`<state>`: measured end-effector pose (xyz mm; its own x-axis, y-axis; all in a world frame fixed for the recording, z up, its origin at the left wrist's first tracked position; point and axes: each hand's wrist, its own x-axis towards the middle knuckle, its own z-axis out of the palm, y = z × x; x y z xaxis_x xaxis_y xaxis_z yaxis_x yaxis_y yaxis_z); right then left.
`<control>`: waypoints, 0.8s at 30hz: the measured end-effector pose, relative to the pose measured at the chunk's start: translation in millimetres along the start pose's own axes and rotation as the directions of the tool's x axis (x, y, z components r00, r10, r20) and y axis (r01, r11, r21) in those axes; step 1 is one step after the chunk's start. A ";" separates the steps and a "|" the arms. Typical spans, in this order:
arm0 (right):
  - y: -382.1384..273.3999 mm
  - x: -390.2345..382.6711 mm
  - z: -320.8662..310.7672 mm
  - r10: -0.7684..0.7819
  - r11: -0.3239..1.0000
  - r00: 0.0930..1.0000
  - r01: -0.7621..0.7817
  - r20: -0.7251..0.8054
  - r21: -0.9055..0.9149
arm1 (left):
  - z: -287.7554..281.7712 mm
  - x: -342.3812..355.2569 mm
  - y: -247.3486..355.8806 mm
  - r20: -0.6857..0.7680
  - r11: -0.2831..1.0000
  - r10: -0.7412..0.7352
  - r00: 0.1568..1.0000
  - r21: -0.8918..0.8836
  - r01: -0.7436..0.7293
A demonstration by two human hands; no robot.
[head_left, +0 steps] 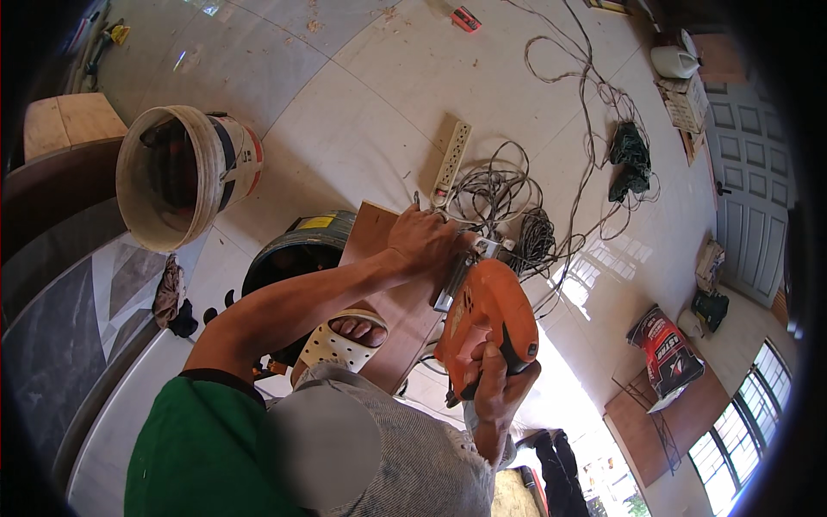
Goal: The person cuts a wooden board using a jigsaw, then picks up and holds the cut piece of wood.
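My right hand (pixel 500 379) is wrapped around the handle of an orange jigsaw (pixel 493 312). The metal base plate (pixel 446 289) of the jigsaw sits at the right edge of a brown wooden board (pixel 407 326). Near the far end of the board, my left hand (pixel 422 239) bears down and grips its edge, close to the saw's front; some fingertips are hidden. One foot in a cream clog (pixel 349 340) rests on the board. Under the board's left side stands a dark bucket (pixel 297 244). The blade and any cut are hidden from view.
Beyond the board lie a power strip (pixel 451 162) and coiled cables (pixel 504 185). A white bucket (pixel 215 168) with dark contents tilts at left. Cords trail across the tiled floor. At right are a black-and-red sack (pixel 663 353) and a grey door (pixel 754 181).
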<state>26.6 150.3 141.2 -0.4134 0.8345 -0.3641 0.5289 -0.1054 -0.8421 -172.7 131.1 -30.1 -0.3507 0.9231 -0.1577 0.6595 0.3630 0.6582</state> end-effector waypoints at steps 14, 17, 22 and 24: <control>-28.8 15.2 6.9 0.039 0.999 0.999 -0.039 -0.004 0.012 | -12.5 3.7 9.7 0.063 0.996 -0.079 0.995 -0.034 0.081; -37.1 24.6 7.8 0.059 0.998 0.998 -0.058 -0.007 0.027 | -15.3 5.9 12.0 0.035 0.992 -0.119 0.992 -0.035 0.120; -20.4 19.5 -8.4 0.270 0.933 0.943 -0.205 -0.196 0.296 | -8.5 4.2 10.7 -0.099 0.983 -0.156 0.983 -0.117 0.144; -2.0 12.6 -26.1 0.297 0.918 0.826 -0.109 -0.479 0.382 | -5.0 0.7 9.3 -0.154 0.988 -0.140 0.978 -0.086 0.128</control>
<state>39.7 175.2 148.7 0.1707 0.9170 -0.3606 0.2478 -0.3941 -0.8850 -170.1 134.5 -20.4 -0.5378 0.8325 -0.1332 0.5495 0.4659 0.6935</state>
